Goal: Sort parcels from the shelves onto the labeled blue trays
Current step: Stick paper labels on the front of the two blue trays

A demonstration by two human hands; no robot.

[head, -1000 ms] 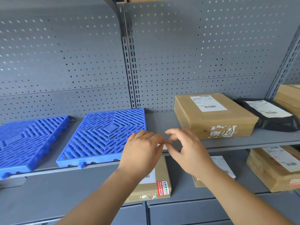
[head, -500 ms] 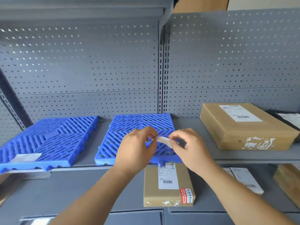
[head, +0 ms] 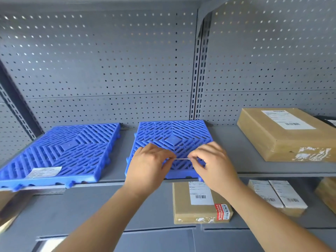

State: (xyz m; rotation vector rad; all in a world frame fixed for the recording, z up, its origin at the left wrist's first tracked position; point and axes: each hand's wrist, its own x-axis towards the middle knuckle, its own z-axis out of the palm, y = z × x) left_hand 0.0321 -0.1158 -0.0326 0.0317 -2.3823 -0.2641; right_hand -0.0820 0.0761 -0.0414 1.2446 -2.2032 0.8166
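Note:
Two blue slatted trays lie on the upper shelf. The left tray [head: 69,151] carries a white label [head: 44,172] near its front edge. Over the front of the right tray [head: 172,135], my left hand [head: 148,166] and my right hand [head: 214,164] pinch the two ends of a thin white label strip [head: 181,158], held flat and seen edge-on. A brown parcel [head: 283,133] with a white shipping label sits to the right on the same shelf. On the lower shelf lies another brown parcel [head: 200,202] with a red sticker.
A grey perforated back panel [head: 109,70] rises behind the shelf, split by an upright post [head: 199,70]. Two small white-labelled boxes [head: 276,195] sit on the lower shelf at right, and a brown box corner [head: 327,193] shows at the far right edge.
The view has swung left and closer, bringing the left tray fully into sight. My hands moved apart over the right tray, stretching the label strip flat between them.

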